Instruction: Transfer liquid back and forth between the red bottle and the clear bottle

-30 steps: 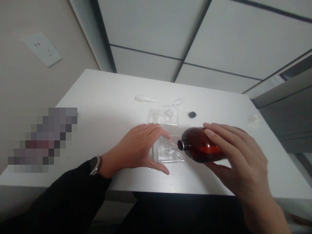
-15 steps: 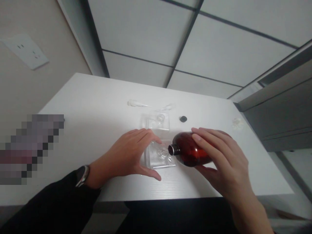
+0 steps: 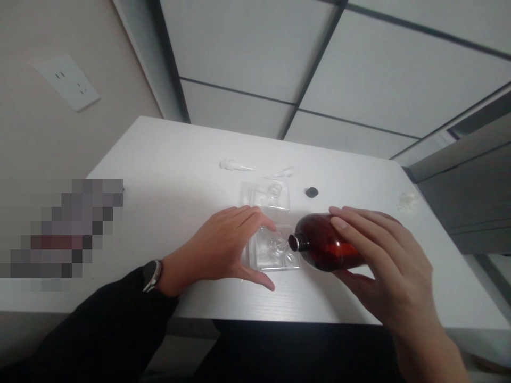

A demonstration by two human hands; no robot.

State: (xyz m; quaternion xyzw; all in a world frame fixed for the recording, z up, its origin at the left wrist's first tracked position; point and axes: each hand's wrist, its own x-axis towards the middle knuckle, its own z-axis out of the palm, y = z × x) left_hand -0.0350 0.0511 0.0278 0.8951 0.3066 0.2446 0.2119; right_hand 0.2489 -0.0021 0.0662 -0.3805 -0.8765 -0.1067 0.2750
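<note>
My right hand [image 3: 383,255] is wrapped round a dark red-brown bottle [image 3: 329,244], tipped on its side with its uncapped mouth pointing left. That mouth is over the right part of a clear plastic tray [image 3: 269,259] with round shapes in it. Around the tray's left side, my left hand [image 3: 227,244] is spread, thumb and fingers apart; whether its fingertips touch the tray I cannot tell. A second clear tray [image 3: 275,197] lies just behind. A black cap [image 3: 311,192] rests on the table behind the bottle.
Two whitish, translucent slender items [image 3: 235,165] lie behind the trays on the white table [image 3: 171,175]. A small pale item [image 3: 408,202] is at the right. The far left holds a pixelated area. A wall socket [image 3: 67,82] and panels stand beyond.
The whole view has shifted, so the table, trays and both hands appear further right. The bottle stays tipped over the front tray, and both hands keep nearly the same pose.
</note>
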